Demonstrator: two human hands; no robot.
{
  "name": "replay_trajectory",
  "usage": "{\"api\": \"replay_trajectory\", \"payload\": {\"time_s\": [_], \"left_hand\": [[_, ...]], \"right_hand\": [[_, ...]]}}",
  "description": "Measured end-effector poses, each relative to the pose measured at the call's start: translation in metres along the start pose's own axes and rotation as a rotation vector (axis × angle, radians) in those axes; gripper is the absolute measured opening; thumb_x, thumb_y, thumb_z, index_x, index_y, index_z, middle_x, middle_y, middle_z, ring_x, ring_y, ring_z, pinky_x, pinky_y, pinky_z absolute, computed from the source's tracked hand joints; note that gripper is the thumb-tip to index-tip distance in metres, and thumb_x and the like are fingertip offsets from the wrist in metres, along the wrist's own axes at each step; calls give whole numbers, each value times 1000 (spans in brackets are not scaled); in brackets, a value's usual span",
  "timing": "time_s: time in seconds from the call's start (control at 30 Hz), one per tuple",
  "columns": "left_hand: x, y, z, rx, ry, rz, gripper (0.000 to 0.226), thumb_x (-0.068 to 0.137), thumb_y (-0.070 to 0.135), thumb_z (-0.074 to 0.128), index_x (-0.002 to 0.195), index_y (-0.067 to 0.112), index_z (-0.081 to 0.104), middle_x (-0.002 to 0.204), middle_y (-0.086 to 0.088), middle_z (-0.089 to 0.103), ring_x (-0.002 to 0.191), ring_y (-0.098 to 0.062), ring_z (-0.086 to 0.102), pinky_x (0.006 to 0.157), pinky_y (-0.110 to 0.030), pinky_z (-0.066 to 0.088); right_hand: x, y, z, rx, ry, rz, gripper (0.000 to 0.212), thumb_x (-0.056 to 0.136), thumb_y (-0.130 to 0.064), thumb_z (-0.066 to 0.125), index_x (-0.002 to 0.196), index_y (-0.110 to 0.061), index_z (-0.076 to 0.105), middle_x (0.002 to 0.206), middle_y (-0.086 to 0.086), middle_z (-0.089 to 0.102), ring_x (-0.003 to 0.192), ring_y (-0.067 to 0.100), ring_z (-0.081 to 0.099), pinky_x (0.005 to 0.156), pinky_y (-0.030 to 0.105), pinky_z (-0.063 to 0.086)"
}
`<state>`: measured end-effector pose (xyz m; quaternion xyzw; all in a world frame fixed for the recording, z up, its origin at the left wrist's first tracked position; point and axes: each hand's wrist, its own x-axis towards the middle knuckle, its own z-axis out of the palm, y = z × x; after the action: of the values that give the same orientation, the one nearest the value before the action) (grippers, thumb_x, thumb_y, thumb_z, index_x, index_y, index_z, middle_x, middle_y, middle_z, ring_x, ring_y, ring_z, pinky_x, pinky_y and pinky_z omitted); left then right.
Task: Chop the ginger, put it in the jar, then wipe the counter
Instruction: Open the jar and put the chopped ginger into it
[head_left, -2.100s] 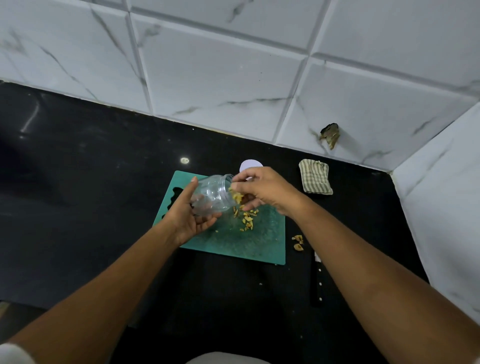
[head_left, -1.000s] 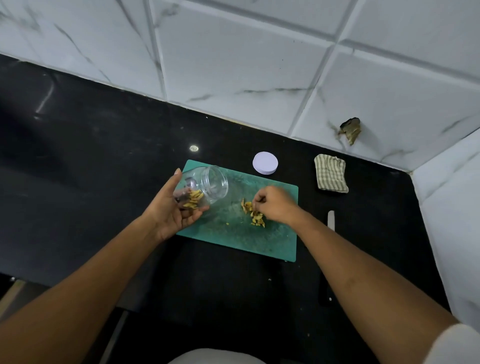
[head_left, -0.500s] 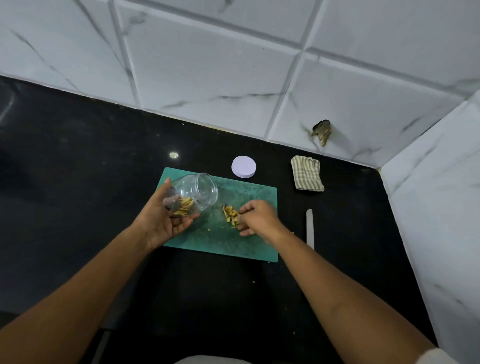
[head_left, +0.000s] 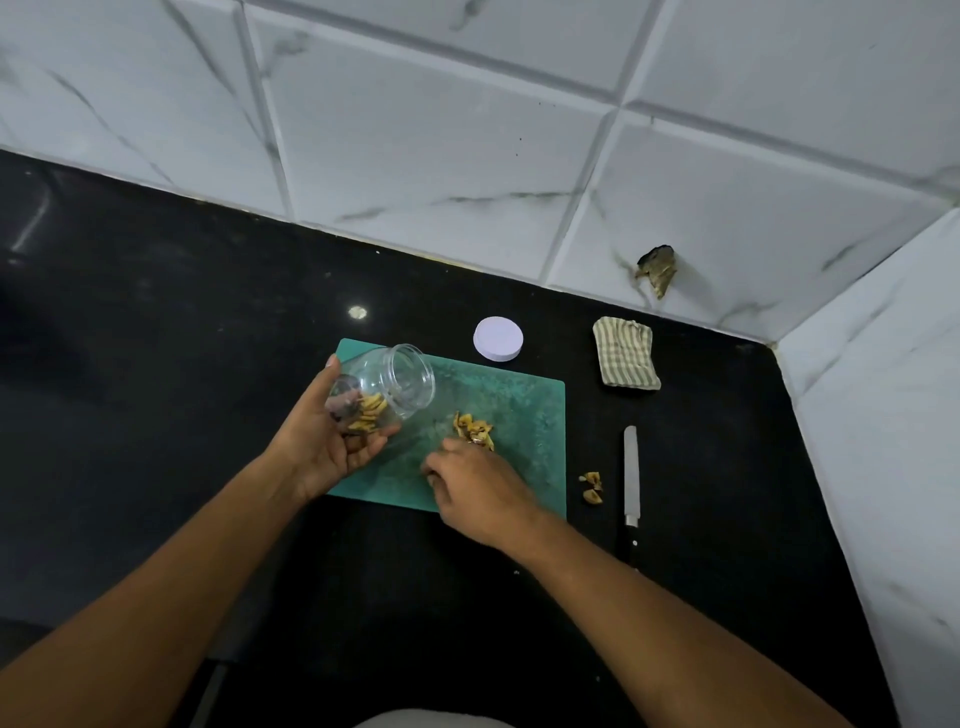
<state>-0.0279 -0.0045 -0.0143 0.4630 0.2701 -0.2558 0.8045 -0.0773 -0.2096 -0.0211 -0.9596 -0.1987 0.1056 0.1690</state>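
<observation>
L hand (head_left: 318, 448) grips the tilted jar (head_left: 395, 379), mouth aimed right twd the ginger pile (head_left: 474, 428) on the board (head_left: 524, 410); R hand (head_left: 478, 491) rests just beside that pile, nearer it, fingers curled, can't tell if holding bits.

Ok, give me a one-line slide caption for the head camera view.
Left hand holds a clear jar tilted over a green cutting board while the right hand reaches for chopped ginger.

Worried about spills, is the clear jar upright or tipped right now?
Tipped. The left hand holds the jar on its side over the cutting board, mouth uncovered, ginger pieces inside.
</observation>
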Motion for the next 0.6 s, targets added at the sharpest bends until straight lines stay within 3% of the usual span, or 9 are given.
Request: {"api": "replay_trajectory", "payload": {"time_s": [0.17,0.37,0.5,0.6], "left_hand": [[-1,1,-3,2,-3,7,81,87,77,54,130,8,62,118,-20,69,93,-27,73,61,-29,62],[-4,5,-8,-4,4,28,79,87,77,54,124,8,65,119,-19,69,99,-28,71,63,-29,62],[-4,5,-8,5,17,34,77,88,77,52,120,9,66,120,-19,69,106,-30,69,66,-29,62],[-4,5,-7,0,19,35,75,87,76,53,118,9,65,118,-19,69,105,-30,69,66,-29,61]], "right_hand": [[13,18,-8,-27,3,118,19,100,-13,55,112,-9,69,114,6,57,104,27,60,91,47,54],[34,43,-39,55,146,188,26,101,-17,54,122,-19,70,117,0,61,108,22,61,89,36,49],[47,49,-40,-107,20,54,41,101,-17,53,142,-15,56,134,6,54,123,30,54,100,45,49],[42,50,-30,-236,-74,-81,46,99,-14,53,146,-13,53,147,5,50,131,30,48,109,49,44]]}}
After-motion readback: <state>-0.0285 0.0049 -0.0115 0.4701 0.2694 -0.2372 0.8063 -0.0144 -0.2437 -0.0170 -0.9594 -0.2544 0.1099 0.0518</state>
